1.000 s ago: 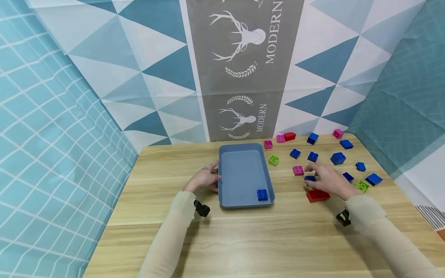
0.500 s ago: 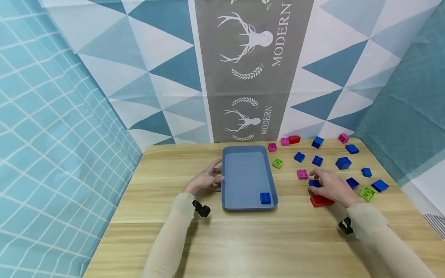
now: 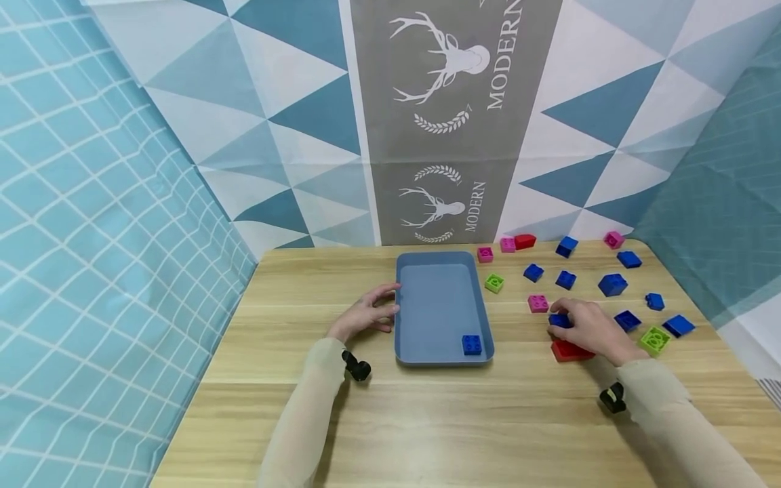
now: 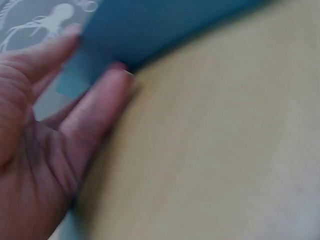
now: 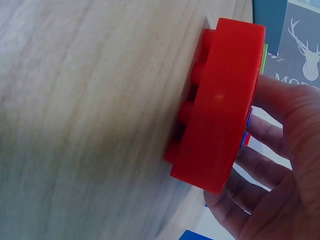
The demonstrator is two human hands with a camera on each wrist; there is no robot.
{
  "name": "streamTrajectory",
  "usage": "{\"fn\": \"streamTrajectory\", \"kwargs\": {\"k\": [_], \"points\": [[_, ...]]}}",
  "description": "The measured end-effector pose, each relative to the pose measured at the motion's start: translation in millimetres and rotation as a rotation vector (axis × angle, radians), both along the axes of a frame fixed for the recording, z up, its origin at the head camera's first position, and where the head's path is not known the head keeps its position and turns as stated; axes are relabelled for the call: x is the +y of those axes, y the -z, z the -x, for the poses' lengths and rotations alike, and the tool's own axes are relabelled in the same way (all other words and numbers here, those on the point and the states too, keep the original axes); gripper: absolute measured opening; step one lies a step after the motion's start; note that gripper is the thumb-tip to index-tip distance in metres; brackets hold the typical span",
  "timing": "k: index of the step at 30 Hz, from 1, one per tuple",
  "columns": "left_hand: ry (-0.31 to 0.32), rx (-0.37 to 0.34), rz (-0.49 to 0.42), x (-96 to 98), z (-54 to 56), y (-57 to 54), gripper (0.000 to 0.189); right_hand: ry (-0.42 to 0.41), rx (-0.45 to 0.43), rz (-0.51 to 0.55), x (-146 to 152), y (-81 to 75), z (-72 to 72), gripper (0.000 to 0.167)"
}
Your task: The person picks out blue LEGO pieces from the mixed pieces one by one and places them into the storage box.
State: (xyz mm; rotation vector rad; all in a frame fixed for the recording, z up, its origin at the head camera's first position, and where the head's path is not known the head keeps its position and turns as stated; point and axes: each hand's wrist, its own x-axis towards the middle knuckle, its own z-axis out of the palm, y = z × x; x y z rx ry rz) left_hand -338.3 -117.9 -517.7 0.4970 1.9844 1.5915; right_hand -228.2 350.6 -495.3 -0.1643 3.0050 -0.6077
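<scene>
My left hand (image 3: 367, 313) rests at the left side of a grey-blue tray (image 3: 436, 298), its loosely spread fingertips touching the wall. In the left wrist view, the thumb and fingers reach the tray's outer wall (image 4: 155, 22). Inside the tray's near right corner sits one blue building brick (image 3: 472, 344). My right hand (image 3: 590, 329) pinches another blue brick (image 3: 558, 320) between thumb and fingers, low over the table. Just in front of that hand lies a red brick (image 3: 570, 351), which fills the right wrist view with its studs facing the tabletop and mostly hides the pinched brick.
Around the right hand lie several loose bricks: a pink brick (image 3: 538, 303), a green brick (image 3: 655, 340), a large blue brick (image 3: 613, 285) and others towards the back. Another green brick (image 3: 495, 282) is close to the tray's right side. Patterned cloth stands behind the wooden table (image 3: 451, 427).
The right thumb and fingers have closed in on the blue brick beside the red one. My left hand keeps its place at the tray. The whole head view has shifted slightly.
</scene>
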Motion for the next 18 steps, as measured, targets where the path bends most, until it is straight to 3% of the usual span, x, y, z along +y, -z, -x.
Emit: {"fn": "streamTrajectory", "kwargs": {"k": [6, 12, 18], "points": [[-0.005, 0.074, 0.018, 7.3, 1.1, 5.9, 0.062, 0.015, 0.028, 0.009, 3, 4.6, -3.9, 0.04], [-0.03, 0.017, -0.01, 9.1, 6.2, -0.4, 0.072, 0.009, 0.06, 0.018, 3, 9.7, -3.3, 0.037], [-0.002, -0.037, -0.003, 4.9, 5.6, -10.2, 0.087, -0.007, 0.117, 0.023, 1, 13.0, -1.9, 0.033]]}}
